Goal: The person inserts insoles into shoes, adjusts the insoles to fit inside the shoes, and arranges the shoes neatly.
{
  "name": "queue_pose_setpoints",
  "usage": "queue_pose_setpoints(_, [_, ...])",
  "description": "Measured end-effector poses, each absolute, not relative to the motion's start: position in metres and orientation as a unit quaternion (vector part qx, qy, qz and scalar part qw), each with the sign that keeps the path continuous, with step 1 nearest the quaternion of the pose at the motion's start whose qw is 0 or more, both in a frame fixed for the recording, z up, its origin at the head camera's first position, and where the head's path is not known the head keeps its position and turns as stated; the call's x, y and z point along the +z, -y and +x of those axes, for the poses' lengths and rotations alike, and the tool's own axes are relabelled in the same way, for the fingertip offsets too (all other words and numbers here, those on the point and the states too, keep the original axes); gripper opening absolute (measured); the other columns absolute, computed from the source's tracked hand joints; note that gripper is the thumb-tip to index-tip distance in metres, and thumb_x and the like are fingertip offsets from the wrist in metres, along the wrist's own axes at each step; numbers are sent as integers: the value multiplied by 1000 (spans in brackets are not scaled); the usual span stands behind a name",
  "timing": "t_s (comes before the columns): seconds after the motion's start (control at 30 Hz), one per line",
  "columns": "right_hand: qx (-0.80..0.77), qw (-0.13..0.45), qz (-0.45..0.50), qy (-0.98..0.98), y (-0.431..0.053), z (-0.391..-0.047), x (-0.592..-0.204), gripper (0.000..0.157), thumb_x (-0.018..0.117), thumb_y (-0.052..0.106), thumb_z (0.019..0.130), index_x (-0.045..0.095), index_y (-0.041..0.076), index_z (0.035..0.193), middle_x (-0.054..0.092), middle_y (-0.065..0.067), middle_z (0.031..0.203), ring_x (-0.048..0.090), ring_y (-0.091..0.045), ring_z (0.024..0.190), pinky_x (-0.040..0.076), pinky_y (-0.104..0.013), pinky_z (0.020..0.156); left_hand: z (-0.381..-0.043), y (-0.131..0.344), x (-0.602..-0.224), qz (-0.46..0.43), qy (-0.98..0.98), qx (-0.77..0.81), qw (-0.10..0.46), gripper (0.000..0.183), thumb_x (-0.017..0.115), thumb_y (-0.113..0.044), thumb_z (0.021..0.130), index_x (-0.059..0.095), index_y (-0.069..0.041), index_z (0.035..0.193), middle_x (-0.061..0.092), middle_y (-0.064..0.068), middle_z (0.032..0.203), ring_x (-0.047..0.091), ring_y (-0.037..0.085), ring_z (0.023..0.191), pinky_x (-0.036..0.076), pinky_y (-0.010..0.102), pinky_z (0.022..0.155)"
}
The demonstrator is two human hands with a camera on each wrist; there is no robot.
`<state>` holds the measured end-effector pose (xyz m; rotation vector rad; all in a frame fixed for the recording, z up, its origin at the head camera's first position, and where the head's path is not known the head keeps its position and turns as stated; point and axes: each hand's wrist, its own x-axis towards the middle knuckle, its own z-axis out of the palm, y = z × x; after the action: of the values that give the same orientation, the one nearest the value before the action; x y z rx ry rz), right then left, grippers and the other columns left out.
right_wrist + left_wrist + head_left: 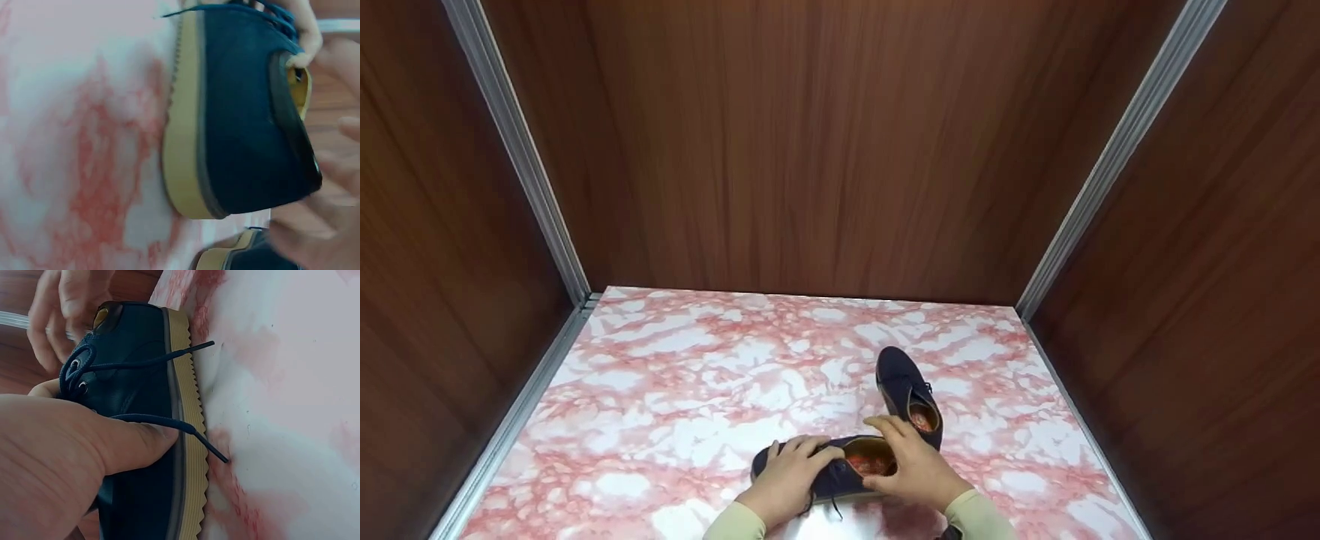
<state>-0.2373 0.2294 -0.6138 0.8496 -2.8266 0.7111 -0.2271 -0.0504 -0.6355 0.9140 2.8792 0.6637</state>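
A navy lace-up shoe with a tan ridged sole lies sideways on the surface, toe to the left. My left hand grips it across the front, its thumb pressed to the side below the laces. My right hand hovers around the heel end, thumb and fingers spread on either side of the opening. In the right wrist view those fingers stand apart from the heel. Its matching shoe sits just beyond, toe pointing away, partly behind my right hand.
The red-and-white marbled tabletop spreads beneath both shoes. Brown wood-grain panels enclose it at the back and both sides, with metal rails along their joins.
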Motion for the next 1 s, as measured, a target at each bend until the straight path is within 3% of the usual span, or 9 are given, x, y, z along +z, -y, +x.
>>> queue_pose_setpoints(0.1, [242,-31,255,936,-230,-240,-616,108,98,48,76,43,29,167,58,-6,159,63,-29,141,58,-52,112,-227,50,-637,297,-930,216,25,82,75,9,91,56,-43,152,55,5,163,54,45,147,42,88,108])
queue_pose_setpoints(0.2, [228,-57,256,938,-229,-242,-620,110,100,39,72,46,24,166,63,-9,153,66,-29,135,58,-49,113,-227,51,-639,296,-930,216,32,82,75,9,92,56,-44,151,55,5,164,54,45,148,41,88,109])
queue_pose_setpoints(0.37, [207,-42,256,943,-226,-248,-623,101,101,31,70,55,18,160,68,-9,148,70,-27,128,61,-47,108,-228,52,-638,290,-932,212,41,81,75,8,93,55,-45,152,53,4,165,52,45,149,41,87,110])
queue_pose_setpoints(0.57, [203,-33,257,944,-226,-254,-619,95,101,32,70,60,13,154,70,-6,145,72,-25,124,61,-47,106,-230,51,-635,292,-932,212,38,81,74,7,94,54,-45,153,52,4,166,52,44,150,41,86,111])
queue_pose_setpoints(1.0, [68,-45,323,943,-203,-262,-600,112,102,45,68,47,33,165,70,1,137,74,-19,109,65,-44,87,-229,62,-637,302,-926,224,43,95,87,-13,92,40,-56,162,46,8,171,48,40,155,42,78,117])
